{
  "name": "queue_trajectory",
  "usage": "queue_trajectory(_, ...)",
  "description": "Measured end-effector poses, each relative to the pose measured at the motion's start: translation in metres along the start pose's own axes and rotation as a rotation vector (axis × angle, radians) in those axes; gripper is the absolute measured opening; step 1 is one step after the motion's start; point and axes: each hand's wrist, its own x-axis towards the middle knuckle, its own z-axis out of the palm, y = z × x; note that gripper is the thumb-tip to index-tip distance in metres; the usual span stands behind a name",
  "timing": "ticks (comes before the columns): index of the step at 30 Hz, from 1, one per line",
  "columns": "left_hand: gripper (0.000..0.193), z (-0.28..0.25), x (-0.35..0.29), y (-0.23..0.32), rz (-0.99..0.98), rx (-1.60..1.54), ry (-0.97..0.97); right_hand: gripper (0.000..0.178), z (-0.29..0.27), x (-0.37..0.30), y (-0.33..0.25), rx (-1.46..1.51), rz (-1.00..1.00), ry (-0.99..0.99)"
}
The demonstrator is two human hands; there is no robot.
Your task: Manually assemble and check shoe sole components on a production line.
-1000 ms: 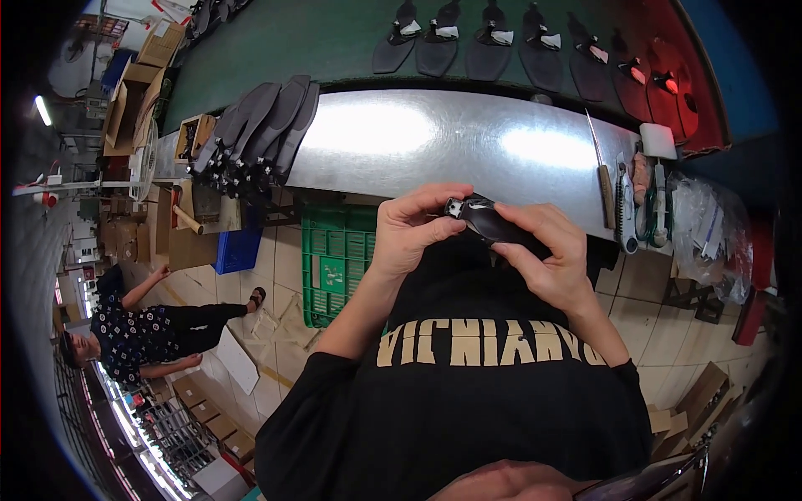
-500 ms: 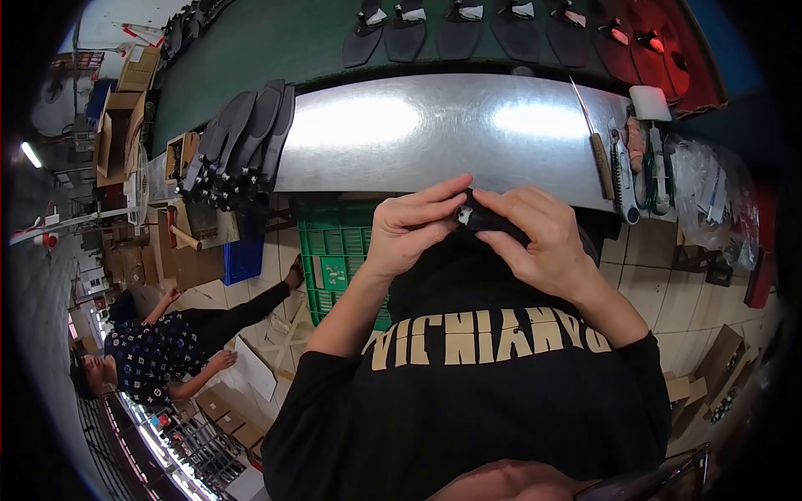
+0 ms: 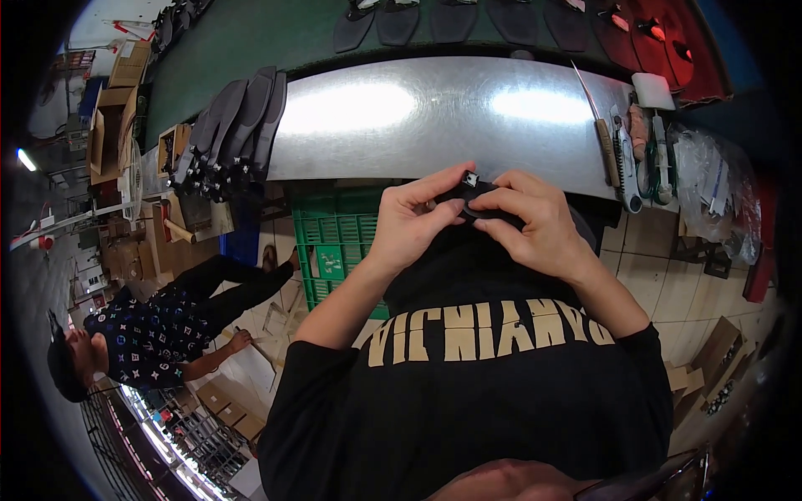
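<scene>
My left hand (image 3: 417, 220) and my right hand (image 3: 535, 219) meet just off the near edge of the metal bench plate (image 3: 451, 125). Between them they grip a black sandal piece (image 3: 499, 219) with a small pale bit at one end, next to my left fingertips. My right fingers wrap its body, and my left thumb and fingers pinch its front. Most of the piece is hidden by my hands. A stack of black sandal soles (image 3: 251, 117) lies at the plate's left end, pale bits at their near ends.
Several black sandals (image 3: 455, 21) stand in a row on the green conveyor belt (image 3: 276, 29), some under red light. A pointed awl (image 3: 603, 138), a cutter knife (image 3: 625, 171) and scissors (image 3: 662, 163) lie on the right. A green crate (image 3: 334, 242) sits below. Another person (image 3: 138, 342) walks at left.
My left fingers have shifted round the sandal piece, and its pale end now points up. The bench has moved slightly upward in view. The other person has stepped and swung an arm.
</scene>
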Motion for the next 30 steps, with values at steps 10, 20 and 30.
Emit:
queue_trajectory(10,0.036,0.000,0.005,0.000,0.008,-0.023,0.061,0.024,0.009,-0.003,-0.004,0.090,0.101,0.018)
queue_trajectory(20,0.040,-0.015,0.010,0.021,-0.237,-0.358,-0.014,0.028,0.013,-0.004,0.002,-0.123,-0.251,0.231)
queue_trajectory(30,0.028,-0.006,0.009,0.017,-0.360,-0.070,-0.109,0.017,0.011,-0.008,0.002,-0.055,-0.020,0.239)
